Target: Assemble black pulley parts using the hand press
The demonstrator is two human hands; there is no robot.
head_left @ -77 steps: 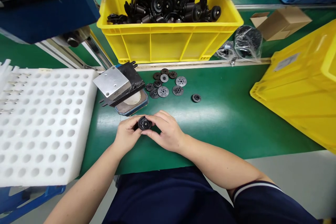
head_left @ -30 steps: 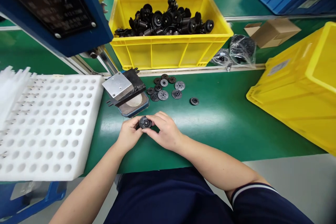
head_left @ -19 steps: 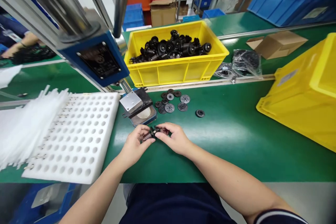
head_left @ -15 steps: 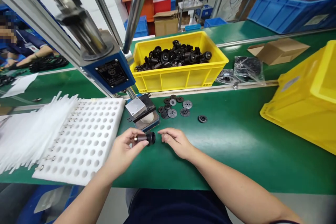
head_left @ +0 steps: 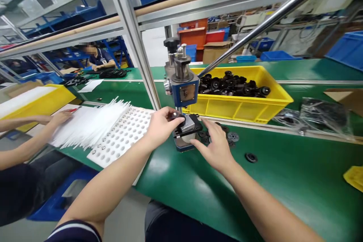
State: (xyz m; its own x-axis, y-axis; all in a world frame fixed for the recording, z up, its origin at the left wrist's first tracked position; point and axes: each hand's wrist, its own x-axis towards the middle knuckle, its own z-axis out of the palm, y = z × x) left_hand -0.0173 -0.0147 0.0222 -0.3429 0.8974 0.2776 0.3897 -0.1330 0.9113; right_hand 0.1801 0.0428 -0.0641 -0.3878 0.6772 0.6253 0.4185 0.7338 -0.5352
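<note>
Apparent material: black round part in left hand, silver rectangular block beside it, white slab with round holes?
Black round part: plastic or coated metal; dark, small and partly hidden, finish unclear.
Silver rectangular block: probably bare metal, satin; soft grey sheen, crisp edges.
White slab: likely foam, matte; no glints, thick body.

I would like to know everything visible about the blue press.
The blue press stands upright on the green bench, left of the yellow crate and partly hiding it. Its painted-looking head bears a small front plate; above sit a shiny metal cylinder and a black knob, and a bright bar slants up to the right. Below are a silver block, a black plate and a blue-edged base. The left hand holds a dark part at the block; whether either hand touches the press is unclear.
</note>
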